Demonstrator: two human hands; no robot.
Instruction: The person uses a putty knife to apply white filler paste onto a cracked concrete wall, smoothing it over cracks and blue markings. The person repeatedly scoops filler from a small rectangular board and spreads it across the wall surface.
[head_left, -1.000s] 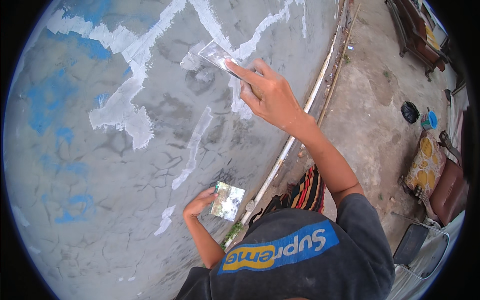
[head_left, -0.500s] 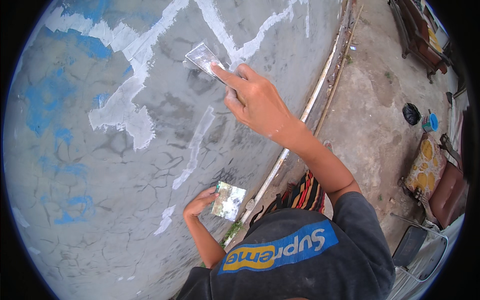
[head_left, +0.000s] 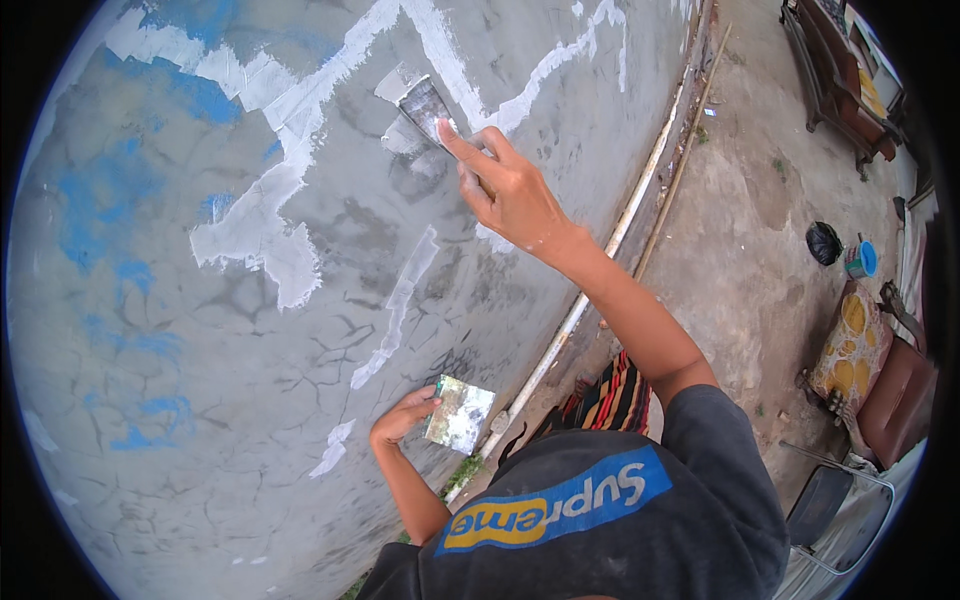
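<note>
My right hand (head_left: 515, 195) grips a putty knife (head_left: 425, 105), its fingers pressed along the blade, which lies against the grey cracked wall (head_left: 330, 240). Thin fresh smears of white filler (head_left: 405, 136) show on the wall beside the blade. Lower down, near the foot of the wall, my left hand (head_left: 403, 415) holds a rectangular metal plate (head_left: 460, 414) by its edge. White paste coats part of that plate. Wide strips of white filler (head_left: 262, 235) run over the wall on the left and above, with a narrower strip (head_left: 400, 310) between my hands.
A pale pipe (head_left: 570, 325) and a thin pole (head_left: 665, 205) run along the wall's base. On the ground to the right are a black bag (head_left: 823, 243), a blue bucket (head_left: 861, 260), a patterned cushion (head_left: 852, 338), a chair (head_left: 820, 505) and a wooden bench (head_left: 838, 75).
The putty knife has shifted slightly and its blade has tilted, now looking darker. Smears of filler show on the wall around it. My left hand keeps the plate in nearly the same place.
</note>
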